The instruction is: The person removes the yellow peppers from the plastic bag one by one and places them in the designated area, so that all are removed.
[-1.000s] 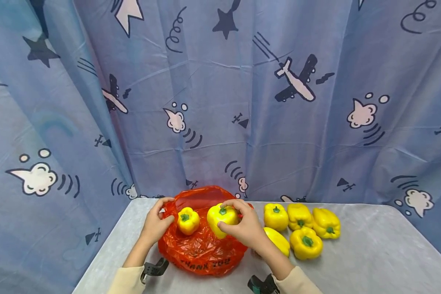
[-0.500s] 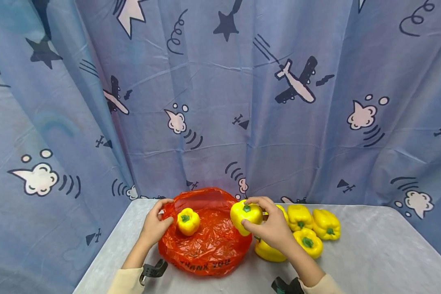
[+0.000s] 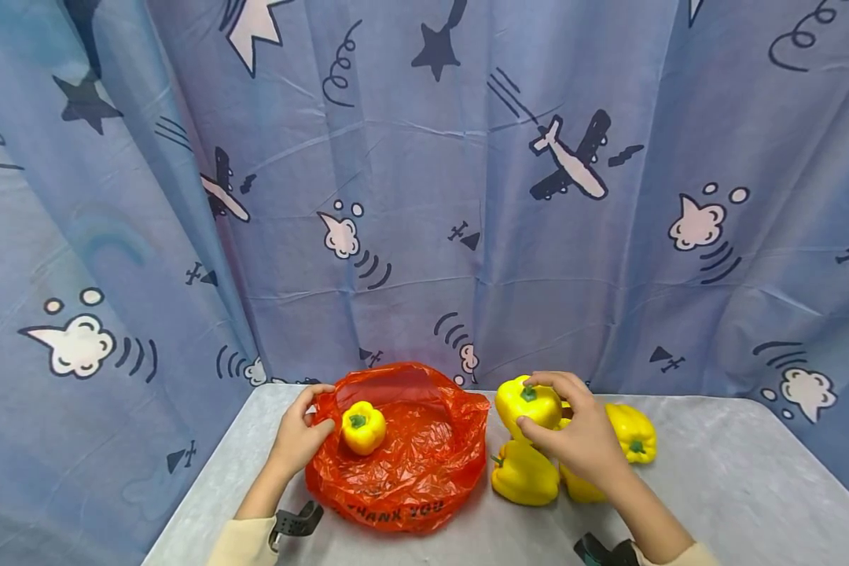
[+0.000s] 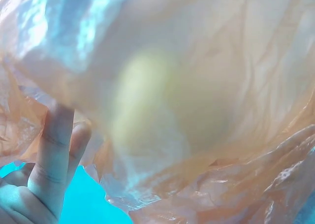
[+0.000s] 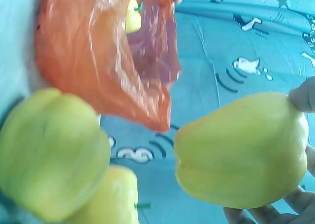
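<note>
In the head view a red plastic bag (image 3: 424,472) with black lettering stands with its mouth wide. One yellow bell pepper (image 3: 364,428) lies inside, toward the left. My left hand (image 3: 300,432) grips the bag's left rim; the left wrist view shows its fingers against the thin plastic. Right of the bag, my right hand (image 3: 583,428) holds another yellow bell pepper (image 3: 520,405) by its top, thumb on the near side, stem up. The right wrist view shows this held pepper (image 5: 241,152) apart from the bag.
Beneath and beside my right hand, more yellow peppers rest on the grey-white tabletop (image 3: 736,472): one in front (image 3: 526,473), one at far right (image 3: 631,432), others partly hidden by the hand. A blue patterned curtain (image 3: 396,314) hangs behind the table.
My right hand has carried its pepper rightward, from over the bag's mouth to above the loose peppers. My left hand has stayed on the bag's rim.
</note>
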A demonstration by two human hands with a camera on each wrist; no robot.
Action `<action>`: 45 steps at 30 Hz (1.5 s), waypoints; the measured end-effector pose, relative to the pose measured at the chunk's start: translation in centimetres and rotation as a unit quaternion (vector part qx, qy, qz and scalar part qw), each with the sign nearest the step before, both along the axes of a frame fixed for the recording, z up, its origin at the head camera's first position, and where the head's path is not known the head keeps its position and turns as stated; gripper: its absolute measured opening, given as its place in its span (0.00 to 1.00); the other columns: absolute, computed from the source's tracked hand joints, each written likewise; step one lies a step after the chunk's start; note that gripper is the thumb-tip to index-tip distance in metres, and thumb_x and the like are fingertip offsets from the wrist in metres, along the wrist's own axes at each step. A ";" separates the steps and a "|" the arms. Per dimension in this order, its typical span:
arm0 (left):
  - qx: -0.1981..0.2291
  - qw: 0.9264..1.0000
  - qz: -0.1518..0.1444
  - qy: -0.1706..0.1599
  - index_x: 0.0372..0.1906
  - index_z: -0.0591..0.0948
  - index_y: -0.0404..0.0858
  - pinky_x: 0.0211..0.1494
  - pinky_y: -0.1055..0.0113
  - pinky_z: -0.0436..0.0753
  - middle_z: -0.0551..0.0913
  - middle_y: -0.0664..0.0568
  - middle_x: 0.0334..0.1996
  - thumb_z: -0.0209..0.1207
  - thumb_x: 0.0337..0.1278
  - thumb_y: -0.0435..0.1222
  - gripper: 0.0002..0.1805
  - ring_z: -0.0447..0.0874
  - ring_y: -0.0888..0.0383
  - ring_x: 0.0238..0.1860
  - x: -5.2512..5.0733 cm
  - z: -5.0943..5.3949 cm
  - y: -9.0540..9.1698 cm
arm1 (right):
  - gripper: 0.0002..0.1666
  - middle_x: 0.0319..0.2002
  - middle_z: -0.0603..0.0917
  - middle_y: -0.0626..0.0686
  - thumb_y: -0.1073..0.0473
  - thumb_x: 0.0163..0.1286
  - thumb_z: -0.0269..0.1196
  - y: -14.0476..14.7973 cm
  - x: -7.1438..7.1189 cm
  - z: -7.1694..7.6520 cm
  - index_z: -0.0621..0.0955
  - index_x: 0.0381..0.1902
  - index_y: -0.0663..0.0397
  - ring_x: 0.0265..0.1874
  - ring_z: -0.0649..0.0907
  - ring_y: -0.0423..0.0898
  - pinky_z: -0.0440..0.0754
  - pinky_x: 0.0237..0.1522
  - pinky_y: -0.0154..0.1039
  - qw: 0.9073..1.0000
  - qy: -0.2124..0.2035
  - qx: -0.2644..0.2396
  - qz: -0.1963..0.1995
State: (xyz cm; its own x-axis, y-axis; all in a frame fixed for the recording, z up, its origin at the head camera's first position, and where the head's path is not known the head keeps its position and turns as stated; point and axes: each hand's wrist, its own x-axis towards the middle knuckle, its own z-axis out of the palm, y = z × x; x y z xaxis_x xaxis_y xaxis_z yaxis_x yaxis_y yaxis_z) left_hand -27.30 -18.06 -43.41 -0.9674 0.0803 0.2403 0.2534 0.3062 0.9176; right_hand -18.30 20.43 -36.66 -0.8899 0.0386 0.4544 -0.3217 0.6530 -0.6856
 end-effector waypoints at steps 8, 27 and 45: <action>-0.002 1.000 -0.001 0.005 0.57 0.74 0.39 0.34 0.66 0.85 0.74 0.36 0.57 0.54 0.50 0.21 0.26 0.83 0.50 0.35 0.0 -0.2 -0.2 | 0.28 0.54 0.77 0.55 0.57 0.52 0.73 3.2 1.0 0.0 0.79 0.52 0.50 0.45 0.76 0.40 0.78 0.37 0.29 0.999 0.020 0.032 -0.037; -0.013 1.000 0.013 0.008 0.57 0.75 0.40 0.35 0.65 0.85 0.75 0.39 0.58 0.55 0.50 0.22 0.26 0.83 0.52 0.34 0.1 -0.1 -0.4 | 0.28 0.49 0.76 0.43 0.53 0.51 0.75 10.6 3.1 -2.2 0.80 0.51 0.51 0.33 0.65 0.20 0.69 0.28 0.18 0.987 0.017 0.061 -0.146; -0.008 1.000 0.011 -0.003 0.58 0.74 0.39 0.35 0.65 0.86 0.75 0.38 0.58 0.55 0.50 0.22 0.26 0.83 0.50 0.35 0.0 0.2 -0.3 | 0.34 0.53 0.73 0.69 0.44 0.55 0.71 13.3 3.4 -6.5 0.77 0.53 0.60 0.43 0.76 0.65 0.78 0.39 0.44 0.977 -0.086 0.086 -0.173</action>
State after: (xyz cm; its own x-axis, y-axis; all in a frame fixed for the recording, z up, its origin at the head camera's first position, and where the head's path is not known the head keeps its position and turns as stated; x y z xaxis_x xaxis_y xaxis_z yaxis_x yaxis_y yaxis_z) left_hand -27.31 -18.38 -43.25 -0.9706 0.0625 0.2324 0.2400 0.3268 0.9141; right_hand -14.88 33.70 -43.19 -0.9009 0.2879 0.3247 0.0505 0.8127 -0.5805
